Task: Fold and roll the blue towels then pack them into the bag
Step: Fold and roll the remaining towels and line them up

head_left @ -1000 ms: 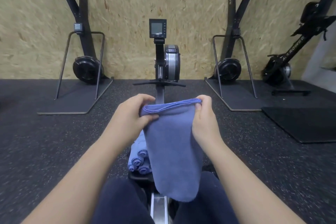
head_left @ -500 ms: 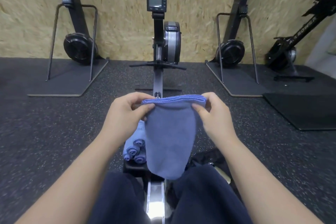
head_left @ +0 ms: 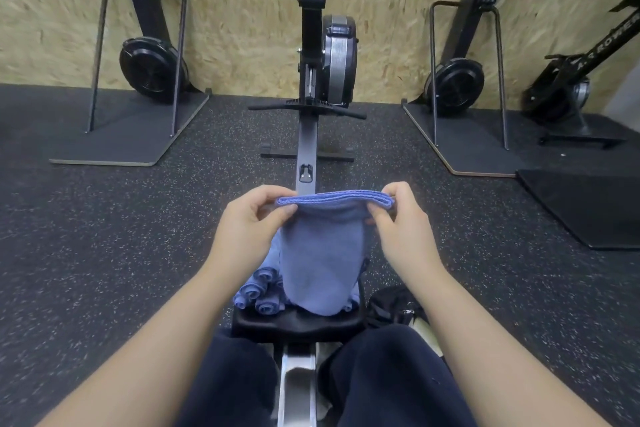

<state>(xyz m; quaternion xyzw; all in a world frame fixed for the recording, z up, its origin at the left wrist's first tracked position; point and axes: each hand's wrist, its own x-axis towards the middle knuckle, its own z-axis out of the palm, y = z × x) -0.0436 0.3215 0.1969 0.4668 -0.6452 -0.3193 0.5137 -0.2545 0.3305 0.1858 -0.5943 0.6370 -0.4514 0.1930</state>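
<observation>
Two hands pinching one folded blue towel, left hand and right hand at its top corners

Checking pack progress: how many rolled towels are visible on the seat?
3 rolled towels clustered on the rower seat, left of the hanging towel both hands pinch. More may be hidden behind it.

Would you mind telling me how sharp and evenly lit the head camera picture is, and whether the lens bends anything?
Head view: the left hand, right hand and folded towel are sharp under soft, even light; the wall smears with motion blur at the left edge; wide-angle distortion tilts the outer machines inward; a small glare sits on the metal rail.
</observation>
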